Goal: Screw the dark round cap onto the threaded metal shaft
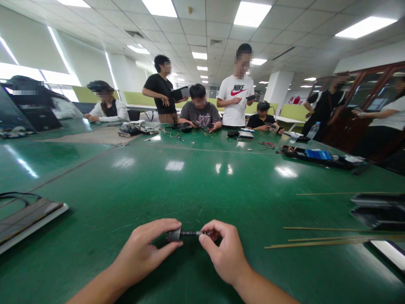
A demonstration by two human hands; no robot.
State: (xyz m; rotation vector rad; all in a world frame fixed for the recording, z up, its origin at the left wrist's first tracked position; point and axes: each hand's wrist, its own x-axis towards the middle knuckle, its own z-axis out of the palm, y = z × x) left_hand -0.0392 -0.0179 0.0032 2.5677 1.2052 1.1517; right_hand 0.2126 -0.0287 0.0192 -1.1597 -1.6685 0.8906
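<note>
Just above the near part of the green tabletop [152, 181], both hands hold one small dark metal shaft [190, 233], which lies level from left to right. Its left end is a thick grey-black cylinder; a thin rod runs out from it to the right. My left hand [144, 249] pinches the cylinder between thumb and fingers. The right end of the rod sits between the thumb and curled fingers of my right hand [226, 251], which partly hide it. What exact kind of part it is, I cannot make out.
Thin yellowish rods [319, 242] lie to the right, near black trays [376, 211] and a phone-like slab [389, 255]. A flat panel with a white edge [34, 217] is at left. Across the table, several people work among tools, a blue-filled case [319, 155] and loose parts.
</note>
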